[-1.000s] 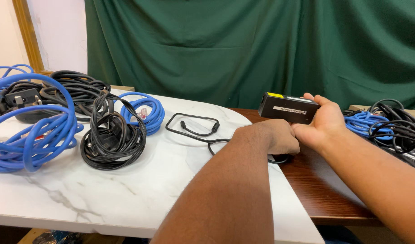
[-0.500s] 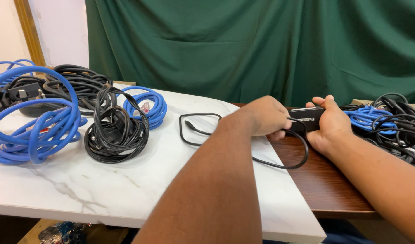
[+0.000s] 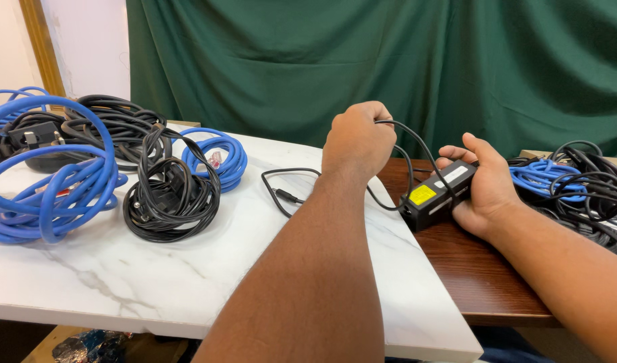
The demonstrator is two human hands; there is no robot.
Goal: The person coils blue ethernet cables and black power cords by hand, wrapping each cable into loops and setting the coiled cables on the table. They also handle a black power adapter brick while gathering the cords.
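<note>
My right hand grips a black power adapter brick with a yellow and a white label, held just above the dark wooden table. From the brick a thin black cable arcs up into my left hand, which is closed around it and raised above the table. The cable's loose end with its plug trails onto the white marble slab.
On the marble lie a coiled black power cord, a small blue coil, a large blue coil and more black cables. A tangle of blue and black cables sits at right. A green curtain hangs behind.
My left hand has lifted off the adapter and risen, pulling the thin cable up into a loop. My right hand has turned the brick so its labels face up.
</note>
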